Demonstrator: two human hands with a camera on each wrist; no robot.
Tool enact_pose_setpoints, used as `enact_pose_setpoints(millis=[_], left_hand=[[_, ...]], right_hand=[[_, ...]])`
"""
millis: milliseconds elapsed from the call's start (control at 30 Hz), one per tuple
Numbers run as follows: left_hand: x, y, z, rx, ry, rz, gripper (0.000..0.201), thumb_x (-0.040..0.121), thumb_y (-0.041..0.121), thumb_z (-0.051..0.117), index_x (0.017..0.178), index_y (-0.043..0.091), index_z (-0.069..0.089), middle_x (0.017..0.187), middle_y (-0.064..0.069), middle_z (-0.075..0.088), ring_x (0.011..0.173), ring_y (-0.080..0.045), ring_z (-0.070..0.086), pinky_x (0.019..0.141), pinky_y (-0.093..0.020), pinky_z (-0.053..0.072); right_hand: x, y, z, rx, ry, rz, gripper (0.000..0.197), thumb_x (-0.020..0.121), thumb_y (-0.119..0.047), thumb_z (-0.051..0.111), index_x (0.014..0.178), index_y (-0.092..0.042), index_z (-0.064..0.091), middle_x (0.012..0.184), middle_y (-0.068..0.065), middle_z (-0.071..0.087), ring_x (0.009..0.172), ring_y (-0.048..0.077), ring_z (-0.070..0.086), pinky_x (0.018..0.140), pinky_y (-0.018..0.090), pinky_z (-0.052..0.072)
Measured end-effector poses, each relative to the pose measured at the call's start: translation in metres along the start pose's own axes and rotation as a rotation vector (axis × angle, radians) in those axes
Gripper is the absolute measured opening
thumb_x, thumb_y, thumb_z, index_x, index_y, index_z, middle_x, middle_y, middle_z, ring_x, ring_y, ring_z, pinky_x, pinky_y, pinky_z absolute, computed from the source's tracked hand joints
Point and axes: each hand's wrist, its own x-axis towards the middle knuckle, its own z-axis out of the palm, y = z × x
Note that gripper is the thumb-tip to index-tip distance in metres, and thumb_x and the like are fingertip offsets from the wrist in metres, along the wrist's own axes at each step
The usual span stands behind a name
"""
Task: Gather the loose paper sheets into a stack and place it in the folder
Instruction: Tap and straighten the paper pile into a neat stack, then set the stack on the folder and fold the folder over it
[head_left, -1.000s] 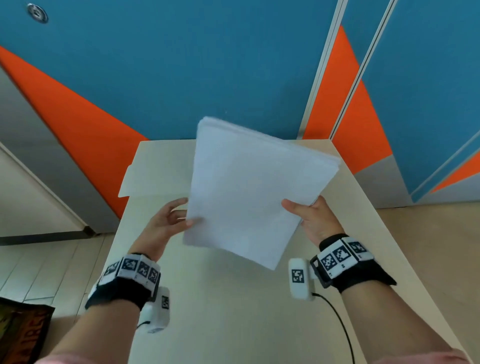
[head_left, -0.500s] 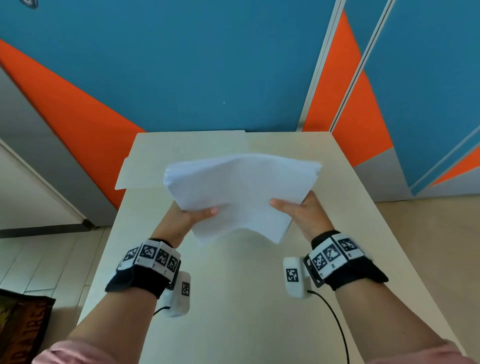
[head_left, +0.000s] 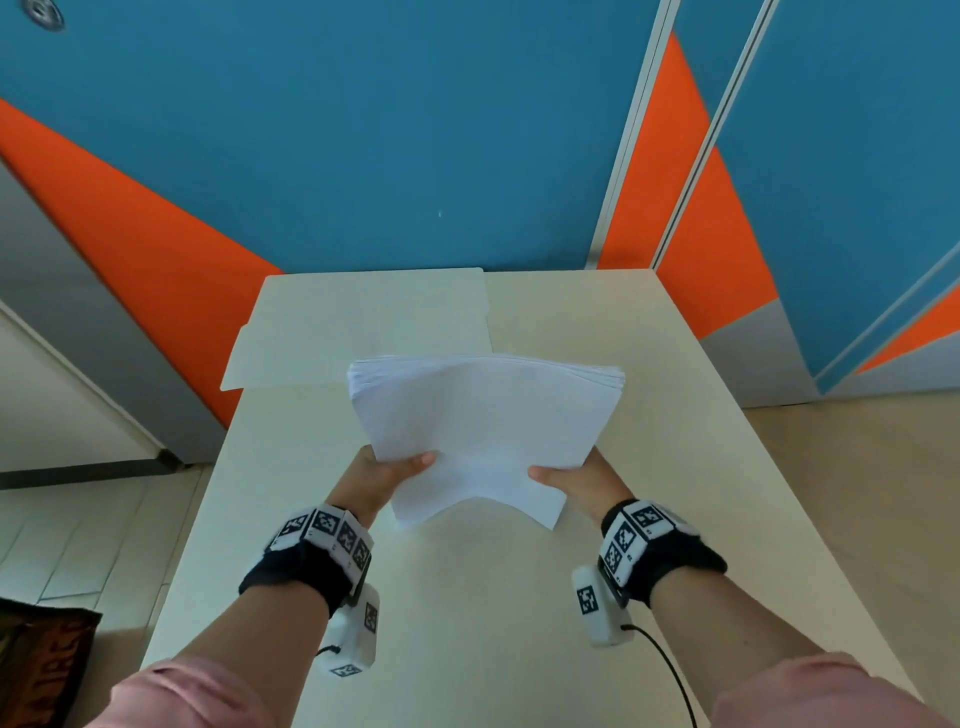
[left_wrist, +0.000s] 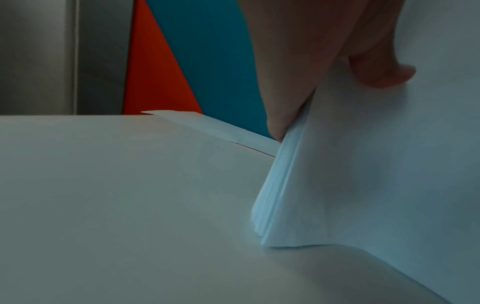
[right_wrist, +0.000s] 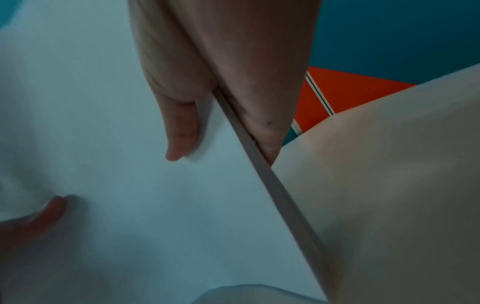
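The thick stack of white paper sheets hides most fingers of the left hand and the right hand; only the thumbs show on top. It also covers a corner of the flat cream paper folder. A dark printed thing is cut off at the lower left edge.
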Motion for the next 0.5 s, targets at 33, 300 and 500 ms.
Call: enact_pose_setpoints(millis=[33,300,500], left_hand=[[0.002,0.000,0.000,-0.002,0.012,-0.007,0.036,0.062,0.017,0.080,0.094,0.018,0.065,0.104,-0.008,0.069,0.098,-0.026,0.064,0.089,-0.040,0.051],[0.017,0.022,-0.009,0.012,0.141,0.095,0.018,0.084,0.014,0.066,0.101,0.009,0.066,0.090,0.000,0.071,0.072,-0.005,0.069,0.065,-0.016,0.053],[0.037,0.024,-0.025,-0.052,0.216,-0.074,0.013,0.084,0.016,0.066,0.091,0.006,0.066,0.075,-0.001,0.073,0.079,-0.024,0.065,0.074,-0.032,0.051]], right_hand=[[0.001,0.001,0.000,-0.009,0.006,0.011,0.039,0.076,-0.012,0.075,0.110,-0.012,0.058,0.115,0.007,0.065,0.106,0.023,0.061,0.094,0.032,0.045],[-0.002,-0.051,-0.005,-0.020,-0.141,-0.223,0.019,0.086,-0.015,0.064,0.099,-0.028,0.061,0.100,-0.010,0.067,0.095,0.007,0.064,0.098,0.032,0.047],[0.009,-0.053,0.009,0.042,-0.247,-0.139,0.027,0.088,-0.016,0.060,0.111,-0.029,0.054,0.120,-0.003,0.063,0.109,0.011,0.060,0.101,0.031,0.043]])
